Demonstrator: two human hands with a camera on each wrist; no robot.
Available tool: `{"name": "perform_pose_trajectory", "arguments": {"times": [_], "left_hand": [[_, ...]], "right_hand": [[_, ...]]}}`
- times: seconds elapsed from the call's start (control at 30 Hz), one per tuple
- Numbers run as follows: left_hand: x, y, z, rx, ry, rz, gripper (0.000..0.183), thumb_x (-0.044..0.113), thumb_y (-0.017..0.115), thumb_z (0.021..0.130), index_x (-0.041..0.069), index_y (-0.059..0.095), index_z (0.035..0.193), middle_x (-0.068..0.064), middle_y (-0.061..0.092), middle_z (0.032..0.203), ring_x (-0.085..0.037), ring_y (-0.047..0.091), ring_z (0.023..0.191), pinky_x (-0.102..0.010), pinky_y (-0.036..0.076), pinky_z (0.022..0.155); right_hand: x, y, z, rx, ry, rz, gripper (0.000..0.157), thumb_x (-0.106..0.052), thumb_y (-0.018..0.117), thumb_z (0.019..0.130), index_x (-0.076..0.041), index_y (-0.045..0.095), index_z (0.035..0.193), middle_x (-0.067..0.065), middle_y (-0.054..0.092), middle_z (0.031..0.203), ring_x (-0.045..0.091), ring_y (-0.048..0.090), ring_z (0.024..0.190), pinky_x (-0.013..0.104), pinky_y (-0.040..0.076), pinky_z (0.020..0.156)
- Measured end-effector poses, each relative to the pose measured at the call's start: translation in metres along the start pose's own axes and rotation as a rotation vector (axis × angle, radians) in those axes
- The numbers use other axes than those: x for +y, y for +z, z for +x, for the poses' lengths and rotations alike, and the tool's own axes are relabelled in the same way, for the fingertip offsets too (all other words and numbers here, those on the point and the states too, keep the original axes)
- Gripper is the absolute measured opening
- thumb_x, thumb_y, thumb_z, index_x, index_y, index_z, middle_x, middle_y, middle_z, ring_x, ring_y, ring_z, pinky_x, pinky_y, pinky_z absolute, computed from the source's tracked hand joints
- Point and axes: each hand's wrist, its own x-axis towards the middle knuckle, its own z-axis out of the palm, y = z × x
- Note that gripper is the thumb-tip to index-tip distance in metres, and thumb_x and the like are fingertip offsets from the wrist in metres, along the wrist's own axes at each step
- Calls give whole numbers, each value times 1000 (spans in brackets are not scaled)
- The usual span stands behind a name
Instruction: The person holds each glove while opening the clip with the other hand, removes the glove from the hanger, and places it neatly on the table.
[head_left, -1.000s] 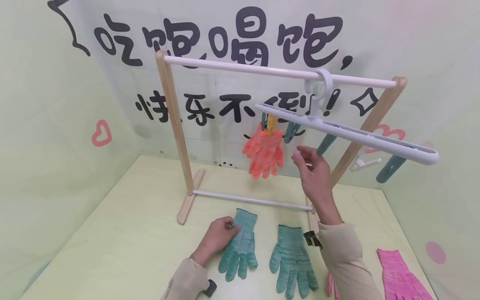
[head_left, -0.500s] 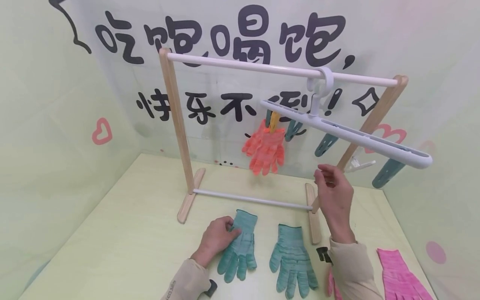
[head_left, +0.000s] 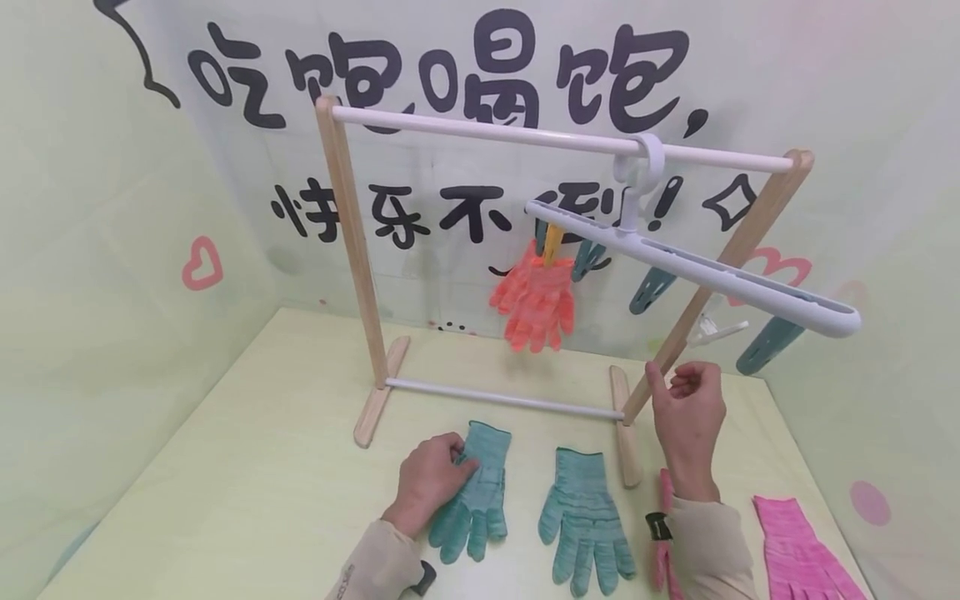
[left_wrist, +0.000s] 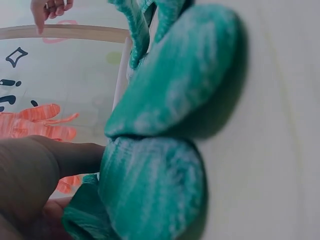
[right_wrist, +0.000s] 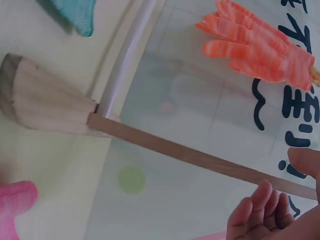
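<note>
My left hand [head_left: 431, 482] pinches the side of a teal knit glove [head_left: 487, 492] lying on the table, thumb on top near the cuff. Close up in the left wrist view, the thumb presses the glove's fabric [left_wrist: 150, 190]. To its right lies a second teal glove [head_left: 588, 525], palm area flat, fingers toward me. My right hand [head_left: 688, 417] is in the air beside the rack's right post, fingers loosely bent, holding nothing. Orange gloves [head_left: 543, 304] hang by a yellow clip [head_left: 552, 243] from the left end of a pale grey hanger [head_left: 712, 265].
The hanger hooks over the white top rod [head_left: 487, 131] of a wooden-post rack. Several blue-green clips [head_left: 652, 290] hang along it, plus a clear one [head_left: 712, 331] lower at right. A pink glove [head_left: 802, 550] lies at right; more pink fabric [head_left: 662, 567] shows beside my right sleeve.
My right hand has come down and to the right, away from the hanger clips. The hanger has swung slightly. My left hand has shifted the teal glove a little to the left.
</note>
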Motion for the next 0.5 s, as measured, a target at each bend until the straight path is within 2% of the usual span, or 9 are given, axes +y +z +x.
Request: {"name": "perform_pose_trajectory", "arguments": {"times": [0.13,0.27,0.4,0.5], "left_hand": [[-1,2,-1,8,9,14,20,30,77,83,13,69,89,2,64,77,-12,53,65,-29,40,56],[-1,5,-2,12,18,28,20,31,78,82,14,68,87,4,61,74,-11,50,63,-28,37,54],[-1,5,-1,22,21,39,19,31,78,82,15,67,85,4,58,71,-12,48,61,-28,35,53],[-1,5,-1,18,24,48,19,31,78,82,15,67,84,5,57,70,-12,47,61,-28,34,53]], "right_hand": [[6,0,1,-78,83,-24,54,-38,72,89,-5,46,123,7,53,101,5,49,78,8,39,64],[9,2,4,-162,101,-44,62,-41,71,90,-7,46,135,11,51,109,7,50,83,8,40,64],[11,5,8,-238,77,-56,56,-42,66,93,-5,53,133,12,48,113,13,50,89,8,41,65],[12,6,12,-251,69,-70,47,-39,61,97,-5,58,128,13,49,114,17,51,91,8,41,65]]}}
